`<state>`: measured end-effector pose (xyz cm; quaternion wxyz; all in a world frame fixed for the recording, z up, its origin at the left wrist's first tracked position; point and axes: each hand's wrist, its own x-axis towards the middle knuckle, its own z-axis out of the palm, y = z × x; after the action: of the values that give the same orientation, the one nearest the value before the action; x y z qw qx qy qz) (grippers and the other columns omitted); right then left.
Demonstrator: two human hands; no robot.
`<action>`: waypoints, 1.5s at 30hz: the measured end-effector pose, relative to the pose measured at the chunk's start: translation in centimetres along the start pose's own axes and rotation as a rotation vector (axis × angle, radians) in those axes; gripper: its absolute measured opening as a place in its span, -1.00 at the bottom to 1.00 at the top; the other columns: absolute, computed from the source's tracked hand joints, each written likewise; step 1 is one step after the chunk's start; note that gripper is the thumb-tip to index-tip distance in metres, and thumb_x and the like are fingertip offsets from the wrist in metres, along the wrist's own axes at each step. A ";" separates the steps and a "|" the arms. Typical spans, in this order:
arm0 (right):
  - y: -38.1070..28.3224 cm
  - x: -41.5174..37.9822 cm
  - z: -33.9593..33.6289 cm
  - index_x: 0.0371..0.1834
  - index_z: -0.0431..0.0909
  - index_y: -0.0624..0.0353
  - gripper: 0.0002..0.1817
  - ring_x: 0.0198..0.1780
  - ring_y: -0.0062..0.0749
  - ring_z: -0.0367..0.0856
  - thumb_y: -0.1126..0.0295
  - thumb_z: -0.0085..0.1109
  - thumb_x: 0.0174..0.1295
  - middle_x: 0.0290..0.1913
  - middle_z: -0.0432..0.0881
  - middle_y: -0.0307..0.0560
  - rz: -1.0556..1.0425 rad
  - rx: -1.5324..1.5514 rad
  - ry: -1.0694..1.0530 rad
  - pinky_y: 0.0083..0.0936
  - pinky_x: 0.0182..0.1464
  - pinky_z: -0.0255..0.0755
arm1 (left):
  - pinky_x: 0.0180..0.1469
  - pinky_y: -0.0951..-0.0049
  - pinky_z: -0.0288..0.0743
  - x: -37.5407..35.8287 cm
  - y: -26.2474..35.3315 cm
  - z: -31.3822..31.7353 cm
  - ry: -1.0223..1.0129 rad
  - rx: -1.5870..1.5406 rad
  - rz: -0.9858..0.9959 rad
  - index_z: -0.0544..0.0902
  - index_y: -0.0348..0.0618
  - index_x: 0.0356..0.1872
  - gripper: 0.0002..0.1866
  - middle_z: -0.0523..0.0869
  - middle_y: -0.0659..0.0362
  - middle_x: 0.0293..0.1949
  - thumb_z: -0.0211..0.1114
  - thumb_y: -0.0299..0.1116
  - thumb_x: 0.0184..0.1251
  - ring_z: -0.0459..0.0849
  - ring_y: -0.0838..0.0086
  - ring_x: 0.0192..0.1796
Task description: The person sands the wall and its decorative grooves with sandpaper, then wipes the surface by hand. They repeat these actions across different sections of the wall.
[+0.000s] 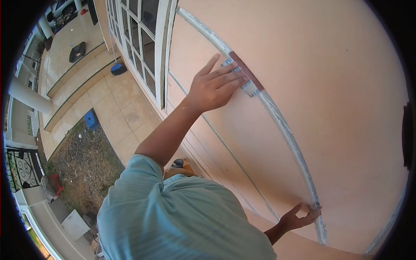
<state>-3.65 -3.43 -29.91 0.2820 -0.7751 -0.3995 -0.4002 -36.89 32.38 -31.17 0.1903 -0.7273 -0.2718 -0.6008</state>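
Note:
My left hand (219, 85) presses a piece of sandpaper (246, 69) against a raised, curved strip (284, 125) on the peach wall. The sandpaper's reddish-brown side lies along the strip, while its white back with blue print shows under my stretched fingers. The strip is grey-white and rough-looking, as if partly rubbed down. Lower on the same strip, the fingertips of my right hand (299, 217) touch it near its bottom end. The thumb stands apart from the fingers there, and I see nothing held between them.
A white-framed window (162, 56) borders the wall at the upper left. Behind me are tiled steps (80, 71), a blue broom head (118, 69), a blue block-like object (91, 119) and a patch of dry grass (89, 151). A dark object (407, 136) sits at the right edge.

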 end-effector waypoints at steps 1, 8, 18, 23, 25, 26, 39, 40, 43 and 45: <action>-0.2 -0.4 0.0 0.65 0.03 0.20 -0.08 0.68 0.19 -0.12 0.11 0.33 0.35 0.60 0.10 0.27 0.090 0.009 -0.120 0.13 0.59 -0.03 | 0.48 -0.01 0.37 0.2 -2.6 -0.4 0.002 0.108 -0.055 0.80 0.10 -0.18 -0.79 0.84 0.36 -0.09 0.40 -0.49 0.21 0.77 0.45 0.14; -1.9 -0.7 2.6 0.69 -0.20 0.22 0.25 0.68 0.15 -0.16 0.15 0.57 0.11 0.65 -0.15 0.32 0.232 -0.011 -0.091 0.09 0.60 -0.04 | 0.45 -0.02 0.43 1.1 -3.7 -1.2 -0.051 -0.068 0.105 0.76 0.02 -0.21 -0.76 0.84 0.28 -0.14 0.36 -0.60 0.15 0.80 0.36 0.08; -2.8 -0.8 2.7 0.66 -0.46 0.31 0.46 0.65 0.05 -0.04 0.30 0.65 -0.05 0.65 -0.14 0.23 0.455 0.082 -0.064 -0.13 0.66 -0.05 | 0.38 0.10 0.53 1.5 -8.5 -2.1 -0.106 0.042 0.050 0.75 -0.03 -0.16 -0.78 0.84 0.24 -0.07 0.34 -0.57 0.21 0.79 0.37 0.11; -2.5 -1.1 2.2 0.67 -0.45 0.31 0.49 0.69 0.08 -0.17 0.23 0.68 -0.07 0.69 -0.25 0.27 0.446 0.153 -0.067 -0.08 0.67 -0.15 | 0.32 -0.06 0.54 1.3 -10.4 -1.4 -0.014 0.123 -0.103 0.77 -0.09 -0.14 -0.79 0.85 0.17 -0.07 0.32 -0.58 0.26 0.79 0.25 0.13; -2.2 -1.9 2.4 0.67 -0.43 0.30 0.49 0.71 0.08 -0.24 0.19 0.68 -0.07 0.70 -0.30 0.28 0.455 0.133 -0.030 -0.06 0.67 -0.20 | 0.32 -0.11 0.52 0.2 -7.3 -1.0 0.000 0.040 -0.125 0.77 -0.12 -0.12 -0.79 0.84 0.13 -0.05 0.30 -0.60 0.29 0.78 0.19 0.15; -2.6 -1.9 2.5 0.68 -0.41 0.29 0.49 0.71 0.08 -0.26 0.18 0.69 -0.08 0.70 -0.31 0.29 0.445 0.149 -0.030 -0.05 0.67 -0.21 | 0.32 -0.13 0.51 0.0 -5.7 -0.9 -0.017 0.007 -0.135 0.77 -0.14 -0.11 -0.79 0.84 0.11 -0.04 0.29 -0.61 0.29 0.77 0.17 0.16; -5.4 -3.1 0.6 0.69 -0.26 0.20 0.36 0.72 0.16 -0.36 0.20 0.63 -0.02 0.71 -0.36 0.27 0.423 0.452 -0.163 0.07 0.63 -0.16 | 0.45 -0.06 0.30 -0.5 8.4 -0.3 -0.183 -0.271 0.023 0.82 -0.04 -0.09 -0.77 0.86 0.19 -0.04 0.34 -0.57 0.31 0.77 0.24 0.15; -5.8 -3.1 0.2 0.69 -0.25 0.21 0.33 0.72 0.16 -0.34 0.23 0.61 0.00 0.71 -0.36 0.27 0.412 0.569 -0.172 0.07 0.63 -0.15 | 0.45 -0.01 0.27 -0.4 9.4 -0.2 -0.208 -0.264 0.066 0.82 -0.01 -0.10 -0.78 0.86 0.22 -0.06 0.34 -0.55 0.32 0.78 0.28 0.13; -7.4 -3.4 -0.8 0.68 -0.13 0.19 0.21 0.71 0.16 -0.25 0.29 0.56 0.04 0.71 -0.30 0.28 0.340 0.637 -0.206 0.05 0.60 -0.04 | 0.43 0.11 0.20 0.3 12.4 -0.4 -0.270 -0.273 0.186 0.83 0.06 -0.14 -0.79 0.87 0.26 -0.08 0.35 -0.52 0.33 0.79 0.36 0.09; -8.3 -3.4 -1.4 0.66 -0.04 0.17 0.15 0.71 0.19 -0.20 0.29 0.56 0.05 0.70 -0.26 0.29 0.261 0.630 -0.207 0.03 0.59 0.00 | 0.34 0.28 0.11 1.1 14.5 -0.6 -0.292 -0.347 0.303 0.82 0.12 -0.18 -0.81 0.87 0.30 -0.10 0.36 -0.49 0.33 0.80 0.45 0.04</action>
<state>-12.49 -1.52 -31.08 0.5140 -0.7311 -0.4272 -0.1370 -28.13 20.92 -29.27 0.1095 -0.8604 -0.0775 -0.4917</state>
